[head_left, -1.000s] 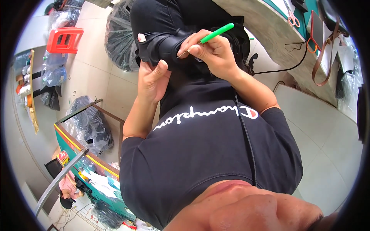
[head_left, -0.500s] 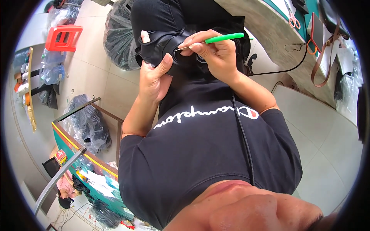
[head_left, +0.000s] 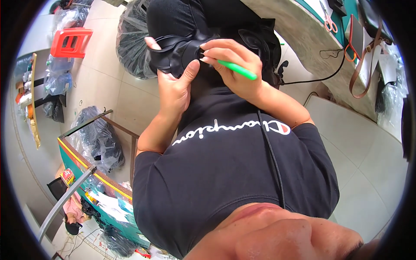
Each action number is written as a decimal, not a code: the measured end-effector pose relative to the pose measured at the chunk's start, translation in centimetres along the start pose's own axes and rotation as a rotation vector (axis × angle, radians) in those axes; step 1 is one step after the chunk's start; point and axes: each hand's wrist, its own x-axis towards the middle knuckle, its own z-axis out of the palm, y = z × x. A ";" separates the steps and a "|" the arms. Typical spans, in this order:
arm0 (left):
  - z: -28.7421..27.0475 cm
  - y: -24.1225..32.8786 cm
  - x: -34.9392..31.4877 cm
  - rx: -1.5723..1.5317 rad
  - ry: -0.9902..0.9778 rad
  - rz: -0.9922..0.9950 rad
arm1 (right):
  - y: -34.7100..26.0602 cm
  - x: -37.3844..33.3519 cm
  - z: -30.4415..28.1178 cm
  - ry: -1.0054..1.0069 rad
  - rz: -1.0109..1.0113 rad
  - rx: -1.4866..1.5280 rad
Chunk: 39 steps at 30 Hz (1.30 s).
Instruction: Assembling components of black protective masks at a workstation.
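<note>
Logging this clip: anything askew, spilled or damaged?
Nothing stands out: left hand holds the black item, right hand the green-handled tool, its tip hidden. White papers look untidy, but no visible spill.

Just above the one black shirt (head_left: 234, 173): one left hand (head_left: 175, 89), one right hand (head_left: 239, 71), one green-handled tool (head_left: 238, 69), at least one glossy black piece (head_left: 175, 52). Above-left of the shirt: one red stool (head_left: 81, 42). Above-right of the shirt: one pair of scissors (head_left: 328, 20), one brown strap (head_left: 358, 69). Left of the shirt: one co-worker (head_left: 74, 209).
</note>
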 end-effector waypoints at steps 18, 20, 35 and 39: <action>-5.2 2.7 1.3 -0.506 0.025 -0.022 | 7.5 -5.3 -18.4 0.329 0.369 -0.953; -7.0 2.6 1.8 -0.538 0.131 -0.010 | 6.7 -5.5 -23.0 0.384 0.294 -1.141; -4.1 3.3 1.5 -0.553 -0.091 -0.108 | 2.4 0.2 -13.9 -0.412 0.299 -0.134; -3.0 4.0 1.4 -0.493 -0.173 -0.144 | 1.7 1.4 -9.4 -0.423 0.503 0.386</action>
